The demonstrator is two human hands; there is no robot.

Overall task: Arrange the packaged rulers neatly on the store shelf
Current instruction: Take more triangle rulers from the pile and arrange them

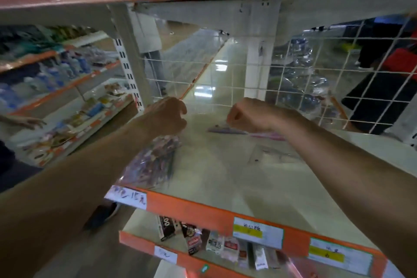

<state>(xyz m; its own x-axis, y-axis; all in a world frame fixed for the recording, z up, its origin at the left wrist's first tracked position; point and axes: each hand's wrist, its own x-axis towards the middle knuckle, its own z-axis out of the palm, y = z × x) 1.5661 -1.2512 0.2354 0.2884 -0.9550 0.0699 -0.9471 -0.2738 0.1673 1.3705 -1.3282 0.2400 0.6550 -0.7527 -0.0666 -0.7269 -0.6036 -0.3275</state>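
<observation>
Though I cannot tell what the curled left grip (168, 116) or right grip (244, 116) holds, ruler packs (153, 160) lie close beside each.

Single head-worn wide-angle view, close to the shelf (225, 176), facing forward and down, wire back panel (225, 64) at twelve o'clock, lower shelf (141, 221) at six o'clock

White handwritten price tag (126, 197) on orange front lip of upper shelf (191, 207): ends "15元", rest blurred. Dark box (166, 224) on the shelf beneath: "00". Small white tag (165, 257) on the lip below: "元" only. Yellow-and-white labels (258, 231): illegible.
</observation>
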